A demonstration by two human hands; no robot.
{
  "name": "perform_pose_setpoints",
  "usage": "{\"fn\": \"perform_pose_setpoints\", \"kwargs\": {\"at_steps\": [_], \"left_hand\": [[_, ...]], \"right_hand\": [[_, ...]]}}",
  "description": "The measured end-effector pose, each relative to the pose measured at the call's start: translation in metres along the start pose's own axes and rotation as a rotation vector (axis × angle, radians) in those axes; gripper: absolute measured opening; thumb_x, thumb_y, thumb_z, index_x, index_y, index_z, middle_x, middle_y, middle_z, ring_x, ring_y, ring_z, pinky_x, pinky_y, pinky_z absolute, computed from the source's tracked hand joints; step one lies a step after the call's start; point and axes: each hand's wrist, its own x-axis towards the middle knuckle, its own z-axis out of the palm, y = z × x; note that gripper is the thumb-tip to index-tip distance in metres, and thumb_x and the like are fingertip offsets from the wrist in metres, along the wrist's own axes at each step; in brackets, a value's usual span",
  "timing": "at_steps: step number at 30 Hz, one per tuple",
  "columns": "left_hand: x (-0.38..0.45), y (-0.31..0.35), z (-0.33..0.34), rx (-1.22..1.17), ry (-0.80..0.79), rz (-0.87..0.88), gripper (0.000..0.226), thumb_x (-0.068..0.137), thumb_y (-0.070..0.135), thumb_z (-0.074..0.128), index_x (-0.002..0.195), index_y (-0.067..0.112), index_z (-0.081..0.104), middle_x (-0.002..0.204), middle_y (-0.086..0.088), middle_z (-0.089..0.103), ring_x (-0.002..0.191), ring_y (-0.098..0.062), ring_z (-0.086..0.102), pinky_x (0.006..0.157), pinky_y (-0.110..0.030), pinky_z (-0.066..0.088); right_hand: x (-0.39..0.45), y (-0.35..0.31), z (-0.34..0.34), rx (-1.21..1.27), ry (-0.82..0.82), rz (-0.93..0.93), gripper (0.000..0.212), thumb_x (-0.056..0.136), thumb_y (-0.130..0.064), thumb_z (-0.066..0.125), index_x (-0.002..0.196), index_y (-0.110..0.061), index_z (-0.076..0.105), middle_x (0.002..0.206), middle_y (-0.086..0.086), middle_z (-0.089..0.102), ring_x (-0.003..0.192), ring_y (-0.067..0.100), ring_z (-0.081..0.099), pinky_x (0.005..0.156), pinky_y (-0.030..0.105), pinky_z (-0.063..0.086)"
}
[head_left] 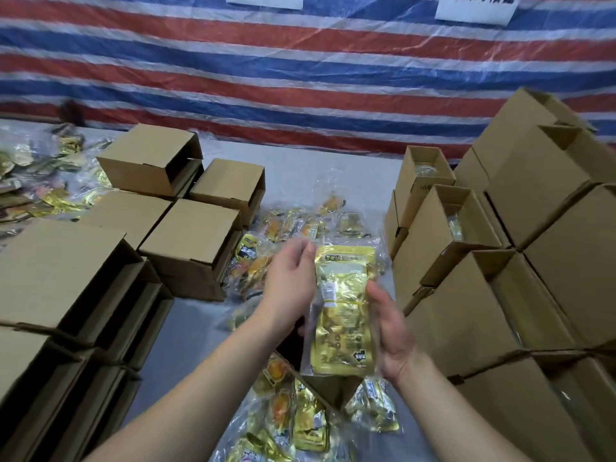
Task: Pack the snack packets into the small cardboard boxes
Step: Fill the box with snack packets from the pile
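standing upright between two hands, a gold snack packet [343, 311] is the thing being packed, its lower end just above the open box [328, 386] under the wrists. that box is the landmark. the left hand [293, 278] lies along the packet's left edge with fingers mostly straight, fingertips near its top corner; the right hand [388, 331] presses flat against its right edge, fingers straight. both hands look apart-fingered and flat rather than curled, squeezing the packet between them, probably to square it up so that it slides in end first. whether the packet's bottom already sits inside the box cannot be told.

around the box and beyond it, loose packets [293, 425] lie scattered on the grey table [186, 331], likely kept within reach for the next fill. left of the box, empty cartons [190, 235] lie on their sides. right of it, filled cartons [446, 225] stand upright in rows. behind everything hangs a striped tarp [300, 61].
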Motion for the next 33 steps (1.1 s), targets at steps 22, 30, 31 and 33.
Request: {"fn": "perform_pose_setpoints", "kwargs": {"at_steps": [22, 30, 31, 33], "left_hand": [[-0.002, -0.15, -0.044, 0.608, -0.562, -0.253, 0.036, 0.107, 0.03, 0.031, 0.121, 0.017, 0.061, 0.119, 0.002, 0.059, 0.113, -0.016, 0.055, 0.093, -0.024, 0.042], [-0.002, -0.162, -0.043, 0.535, -0.464, -0.289, 0.041, 0.106, 0.044, 0.029, 0.112, 0.019, 0.06, 0.114, -0.005, 0.064, 0.101, -0.018, 0.057, 0.085, -0.029, 0.041], [-0.003, -0.163, -0.041, 0.53, -0.465, -0.285, 0.04, 0.106, 0.045, 0.028, 0.109, 0.021, 0.06, 0.111, -0.003, 0.064, 0.098, -0.016, 0.057, 0.084, -0.028, 0.041], [-0.005, -0.163, -0.036, 0.539, -0.47, -0.277, 0.035, 0.105, 0.047, 0.028, 0.102, 0.026, 0.056, 0.099, 0.005, 0.063, 0.091, -0.011, 0.057, 0.078, -0.027, 0.042]], "right_hand": [[0.031, 0.034, -0.007, -1.532, 0.322, 0.492, 0.034, 0.077, -0.038, 0.057, 0.109, -0.028, 0.063, 0.097, -0.004, 0.068, 0.08, 0.013, 0.064, 0.067, 0.029, 0.052], [0.083, 0.064, -0.054, -1.837, 0.274, 0.539, 0.072, 0.092, -0.035, 0.06, 0.154, -0.02, 0.025, 0.144, 0.012, 0.049, 0.125, 0.033, 0.053, 0.097, 0.037, 0.045], [0.083, 0.068, -0.062, -1.878, 0.254, 0.571, 0.068, 0.093, -0.032, 0.06, 0.152, -0.02, 0.028, 0.141, 0.013, 0.05, 0.122, 0.034, 0.054, 0.094, 0.039, 0.047], [0.081, 0.074, -0.077, -1.913, 0.234, 0.644, 0.069, 0.093, -0.03, 0.061, 0.151, -0.021, 0.027, 0.142, 0.013, 0.048, 0.124, 0.035, 0.053, 0.097, 0.042, 0.047]]}}
